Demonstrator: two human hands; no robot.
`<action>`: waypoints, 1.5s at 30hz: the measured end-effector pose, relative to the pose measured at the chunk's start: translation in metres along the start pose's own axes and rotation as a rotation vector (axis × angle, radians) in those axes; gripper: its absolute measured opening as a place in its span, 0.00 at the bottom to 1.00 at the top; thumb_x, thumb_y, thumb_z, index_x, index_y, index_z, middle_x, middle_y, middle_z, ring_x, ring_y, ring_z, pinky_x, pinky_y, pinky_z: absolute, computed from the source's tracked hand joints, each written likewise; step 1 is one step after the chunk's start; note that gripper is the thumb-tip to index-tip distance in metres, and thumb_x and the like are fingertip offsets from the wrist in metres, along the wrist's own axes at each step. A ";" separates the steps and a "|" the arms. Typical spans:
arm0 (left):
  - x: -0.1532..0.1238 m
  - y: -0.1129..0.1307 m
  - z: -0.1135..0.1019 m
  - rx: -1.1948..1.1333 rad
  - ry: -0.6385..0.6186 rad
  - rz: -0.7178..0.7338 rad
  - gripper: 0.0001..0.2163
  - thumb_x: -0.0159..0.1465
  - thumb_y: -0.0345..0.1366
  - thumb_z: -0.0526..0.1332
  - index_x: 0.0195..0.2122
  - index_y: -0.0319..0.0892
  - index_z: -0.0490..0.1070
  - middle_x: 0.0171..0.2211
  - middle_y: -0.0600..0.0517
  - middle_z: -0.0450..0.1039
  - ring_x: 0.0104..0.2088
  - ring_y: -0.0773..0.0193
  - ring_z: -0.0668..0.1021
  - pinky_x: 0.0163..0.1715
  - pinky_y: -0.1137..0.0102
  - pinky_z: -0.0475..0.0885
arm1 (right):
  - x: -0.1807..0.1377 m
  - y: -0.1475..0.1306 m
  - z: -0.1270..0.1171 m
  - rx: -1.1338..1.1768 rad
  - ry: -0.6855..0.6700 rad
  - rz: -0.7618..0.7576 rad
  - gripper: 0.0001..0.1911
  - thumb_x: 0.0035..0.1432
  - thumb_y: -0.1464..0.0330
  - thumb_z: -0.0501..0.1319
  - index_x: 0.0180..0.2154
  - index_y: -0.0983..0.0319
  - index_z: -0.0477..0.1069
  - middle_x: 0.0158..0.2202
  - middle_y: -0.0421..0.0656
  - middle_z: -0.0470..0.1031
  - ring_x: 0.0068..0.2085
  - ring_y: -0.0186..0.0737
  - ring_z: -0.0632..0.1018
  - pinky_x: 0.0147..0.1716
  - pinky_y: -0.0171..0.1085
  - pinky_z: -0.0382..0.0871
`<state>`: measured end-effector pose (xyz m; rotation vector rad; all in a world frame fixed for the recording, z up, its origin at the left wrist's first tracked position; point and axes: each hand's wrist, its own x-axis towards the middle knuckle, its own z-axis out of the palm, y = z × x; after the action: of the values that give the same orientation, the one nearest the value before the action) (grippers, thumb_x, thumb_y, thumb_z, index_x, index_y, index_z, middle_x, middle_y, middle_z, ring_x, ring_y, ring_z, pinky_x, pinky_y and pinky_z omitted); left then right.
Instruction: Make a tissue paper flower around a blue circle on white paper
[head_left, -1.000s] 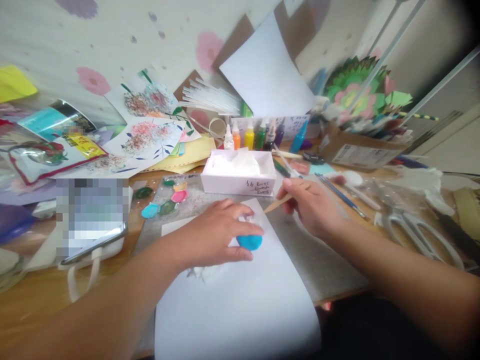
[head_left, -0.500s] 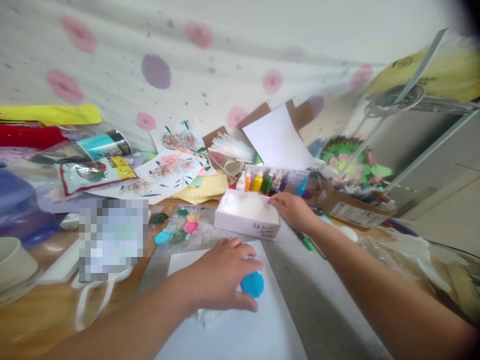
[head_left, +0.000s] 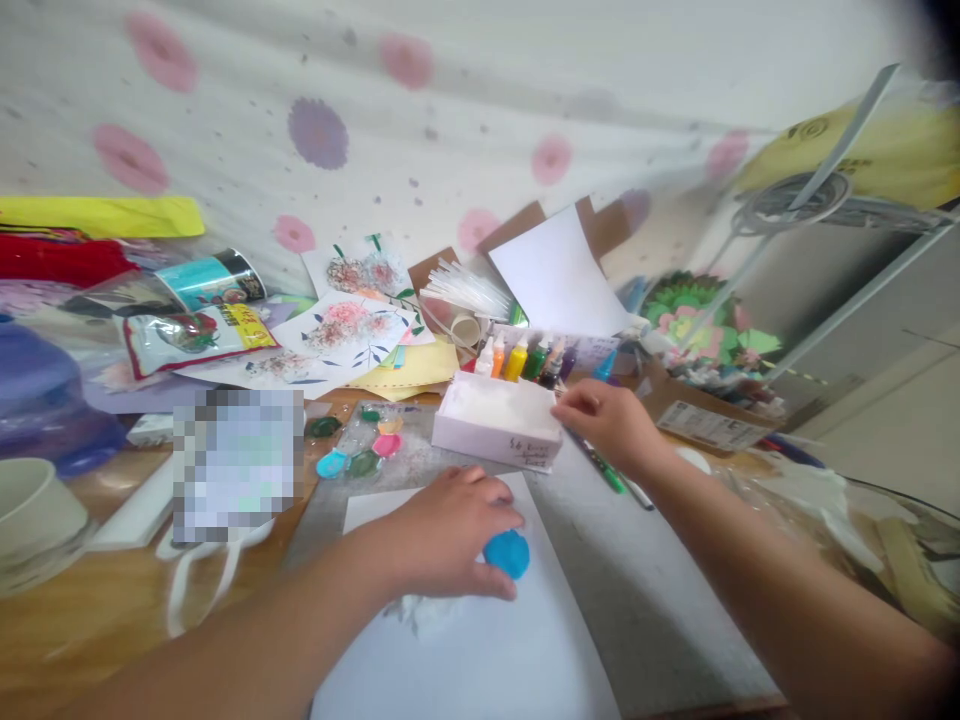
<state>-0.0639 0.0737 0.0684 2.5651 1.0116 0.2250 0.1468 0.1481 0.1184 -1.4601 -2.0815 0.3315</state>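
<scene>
My left hand (head_left: 454, 535) lies over a white sheet of paper (head_left: 540, 650), its thumb and fingers closed around a blue round piece (head_left: 507, 553) that looks like a cap of paint. Crumpled white bits (head_left: 420, 612) lie on the sheet, partly under that hand. My right hand (head_left: 600, 420) is pinched at the right rim of a small white box (head_left: 487, 445) with handwriting on its front. What sits between its fingertips is hidden or too small to make out. The box holds something white.
Beyond the box stand paint bottles (head_left: 516, 358) in several colours. Small caps of paint (head_left: 364, 463) lie left of it on a grey mat (head_left: 645, 590). Green markers (head_left: 611, 475) lie near my right wrist. At left are a white cup (head_left: 37, 510) and flower pictures (head_left: 337, 340).
My right hand has shifted slightly to the right along the box's rim, fingers still pinched. My left hand stays in place around the blue piece. The view has tilted a little.
</scene>
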 end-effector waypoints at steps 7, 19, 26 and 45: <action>0.002 0.002 -0.002 -0.012 -0.025 -0.025 0.21 0.53 0.50 0.64 0.47 0.52 0.69 0.49 0.52 0.67 0.47 0.53 0.67 0.46 0.61 0.63 | -0.018 0.012 0.008 0.058 0.104 0.141 0.12 0.51 0.61 0.58 0.24 0.63 0.70 0.22 0.41 0.71 0.24 0.35 0.68 0.23 0.34 0.60; 0.002 0.000 -0.003 -0.029 -0.051 -0.038 0.22 0.54 0.50 0.63 0.50 0.53 0.68 0.53 0.53 0.64 0.51 0.52 0.65 0.49 0.60 0.62 | -0.009 0.034 0.001 -0.025 0.004 0.053 0.10 0.54 0.65 0.56 0.29 0.61 0.73 0.27 0.42 0.73 0.29 0.38 0.71 0.26 0.35 0.59; 0.004 -0.005 0.002 -0.015 -0.057 -0.022 0.23 0.55 0.51 0.62 0.52 0.55 0.66 0.55 0.54 0.63 0.52 0.52 0.64 0.50 0.60 0.60 | -0.066 0.036 0.012 -0.016 -0.547 -0.215 0.14 0.52 0.71 0.59 0.43 0.60 0.72 0.34 0.42 0.71 0.33 0.37 0.71 0.34 0.34 0.64; 0.007 -0.014 0.002 -0.011 -0.062 0.021 0.25 0.58 0.51 0.59 0.55 0.51 0.62 0.55 0.53 0.64 0.54 0.55 0.65 0.52 0.64 0.60 | -0.087 0.020 0.021 -0.292 -0.477 -0.139 0.15 0.49 0.58 0.62 0.36 0.61 0.70 0.35 0.43 0.71 0.32 0.41 0.72 0.30 0.36 0.60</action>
<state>-0.0666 0.0872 0.0611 2.5573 0.9584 0.1548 0.1711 0.0783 0.0648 -1.4949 -2.6936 0.3588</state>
